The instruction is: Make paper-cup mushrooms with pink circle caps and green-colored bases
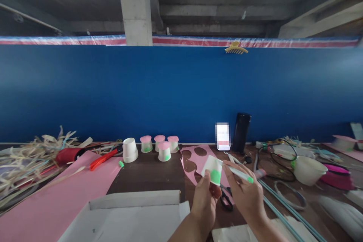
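My left hand [204,199] is closed round a small white paper cup [212,167] held upside down, with a green patch painted on its side. My right hand [246,193] grips a white marker with a green end [237,174], its tip resting on the cup. Both hands hover over the dark table near its front edge. Under them lie black scissors [226,199] and a pink sheet with round holes cut out [193,159].
Several pink-topped cups [160,146] and a stack of plain white cups [130,149] stand at the back. A big pink sheet [53,196], red-handled cutter [103,159], straw pile [25,162], open white box [127,215], black flask [241,132], white bowl [308,169] and cables surround.
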A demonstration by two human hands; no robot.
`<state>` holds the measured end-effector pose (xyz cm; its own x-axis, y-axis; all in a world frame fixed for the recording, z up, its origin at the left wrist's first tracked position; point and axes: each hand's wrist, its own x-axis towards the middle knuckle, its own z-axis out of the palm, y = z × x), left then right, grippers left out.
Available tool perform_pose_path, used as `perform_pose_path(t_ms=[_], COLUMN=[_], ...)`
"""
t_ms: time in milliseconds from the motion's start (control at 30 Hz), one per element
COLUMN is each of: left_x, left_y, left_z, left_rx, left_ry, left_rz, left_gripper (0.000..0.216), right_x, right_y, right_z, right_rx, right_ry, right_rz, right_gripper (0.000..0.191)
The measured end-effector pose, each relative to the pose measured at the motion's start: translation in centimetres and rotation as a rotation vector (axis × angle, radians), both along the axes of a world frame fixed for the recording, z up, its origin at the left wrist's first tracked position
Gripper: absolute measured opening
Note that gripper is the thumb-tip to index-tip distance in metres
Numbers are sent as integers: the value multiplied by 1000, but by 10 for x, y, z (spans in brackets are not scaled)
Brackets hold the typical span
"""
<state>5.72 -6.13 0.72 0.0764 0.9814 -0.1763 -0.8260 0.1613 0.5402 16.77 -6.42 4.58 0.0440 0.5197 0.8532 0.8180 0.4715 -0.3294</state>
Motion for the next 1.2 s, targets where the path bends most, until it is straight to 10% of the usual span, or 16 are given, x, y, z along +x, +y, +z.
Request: perform_pose_path(t_ms=[1200], left_x=[-1], left_y=[3], left_z=[0], left_rx=[-67], left_ry=[-97], left_rz=[18], left_gripper=[37], right_x=[1], right_y=[1], right_z=[0], right_rx=[-13], right_ry=[7], right_rz=[3], right_gripper=[23])
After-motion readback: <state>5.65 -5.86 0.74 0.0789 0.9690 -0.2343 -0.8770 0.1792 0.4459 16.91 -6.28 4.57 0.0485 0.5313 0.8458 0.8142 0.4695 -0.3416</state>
